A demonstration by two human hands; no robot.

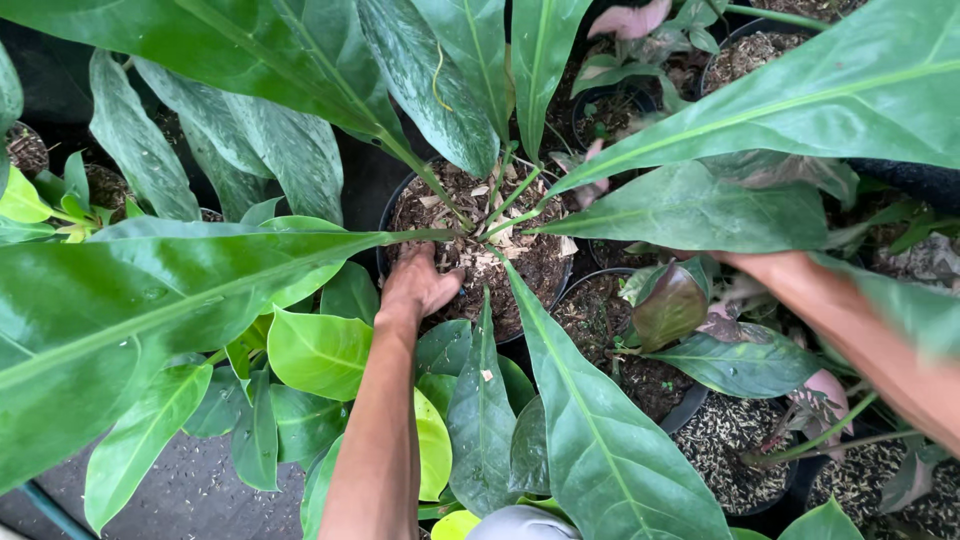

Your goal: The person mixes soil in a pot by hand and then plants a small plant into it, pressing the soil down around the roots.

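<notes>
At centre frame, your left hand (418, 285) is resting knuckles-up on the near rim of a black pot (392, 215) of bark mulch, its grip impossible to tell; at right, your right forearm (850, 335) is disappearing behind broad green leaves (690, 210), hand hidden.

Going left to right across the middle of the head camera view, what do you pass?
Big glossy green leaf → left hand → black pot's soil → reddish-brown leaf → right forearm.
</notes>
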